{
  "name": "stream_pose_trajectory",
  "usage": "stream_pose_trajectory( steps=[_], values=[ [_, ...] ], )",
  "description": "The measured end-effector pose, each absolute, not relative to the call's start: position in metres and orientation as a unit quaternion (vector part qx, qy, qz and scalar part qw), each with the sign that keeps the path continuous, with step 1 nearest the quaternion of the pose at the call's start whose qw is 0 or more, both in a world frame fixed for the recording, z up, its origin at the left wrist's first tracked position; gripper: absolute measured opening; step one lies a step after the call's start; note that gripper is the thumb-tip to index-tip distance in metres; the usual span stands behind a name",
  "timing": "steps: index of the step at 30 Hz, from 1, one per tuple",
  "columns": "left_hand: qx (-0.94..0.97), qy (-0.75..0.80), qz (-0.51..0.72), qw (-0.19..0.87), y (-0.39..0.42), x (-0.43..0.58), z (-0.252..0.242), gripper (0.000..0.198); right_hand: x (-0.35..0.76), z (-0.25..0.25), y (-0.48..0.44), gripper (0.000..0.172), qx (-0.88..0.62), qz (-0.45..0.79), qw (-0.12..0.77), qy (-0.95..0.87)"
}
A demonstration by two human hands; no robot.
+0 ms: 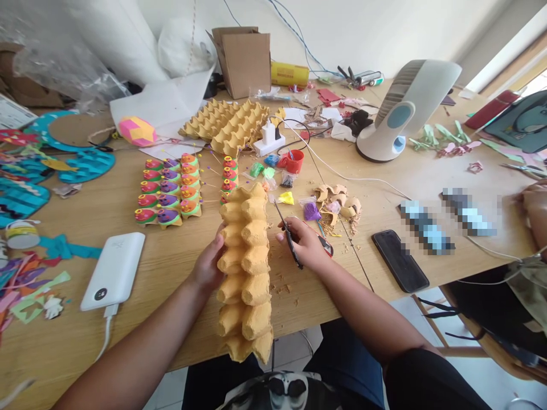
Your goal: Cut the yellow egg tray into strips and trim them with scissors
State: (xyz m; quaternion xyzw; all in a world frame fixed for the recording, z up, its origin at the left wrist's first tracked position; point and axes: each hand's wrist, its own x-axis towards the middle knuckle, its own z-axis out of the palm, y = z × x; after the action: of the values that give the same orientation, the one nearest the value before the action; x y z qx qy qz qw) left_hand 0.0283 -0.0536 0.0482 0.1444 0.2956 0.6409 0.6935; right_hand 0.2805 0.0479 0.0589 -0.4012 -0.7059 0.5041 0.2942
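My left hand (pixel 209 262) is closed on the left side of a long yellow egg-carton strip (pixel 244 273), with two rows of bumps, held above the table's front edge. Right of the strip, my right hand (pixel 305 245) is wrapped around a pair of dark scissors (pixel 289 236). Their pointed blades face up and to the left, apart from the cardboard; part of the handle is hidden by my fingers. Beyond the strip stand painted egg-cup figures (pixel 168 191) in rows, red, purple and orange. Torn carton pieces (pixel 337 205) and crumbs lie to the right.
A white power bank (pixel 113 270) lies left, a black phone (pixel 399 261) right. Behind are egg trays (pixel 233 122), a power strip (pixel 269 144), a red cup (pixel 294 162), bags of coloured clay (pixel 311 210) and a white fan (pixel 405 114). A cable crosses the table. Another person's arm (pixel 536 213) rests at right.
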Motion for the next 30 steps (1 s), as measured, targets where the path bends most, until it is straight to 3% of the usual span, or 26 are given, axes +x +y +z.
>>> stream_pose_trajectory(
  steps=[9,16,30],
  values=[
    [0.165,0.324,0.638,0.679,-0.056,0.024,0.058,0.051,0.277,0.068,0.048,0.053,-0.317,0.64,0.29,-0.637],
    [0.142,0.322,0.619,0.703,-0.057,0.021,0.056,0.062,0.276,0.067,0.046,0.054,-0.302,0.659,0.286,-0.626],
    [0.158,0.34,0.614,0.694,-0.057,0.019,0.054,0.053,0.275,0.074,0.047,0.058,-0.307,0.698,0.29,-0.578]
  ],
)
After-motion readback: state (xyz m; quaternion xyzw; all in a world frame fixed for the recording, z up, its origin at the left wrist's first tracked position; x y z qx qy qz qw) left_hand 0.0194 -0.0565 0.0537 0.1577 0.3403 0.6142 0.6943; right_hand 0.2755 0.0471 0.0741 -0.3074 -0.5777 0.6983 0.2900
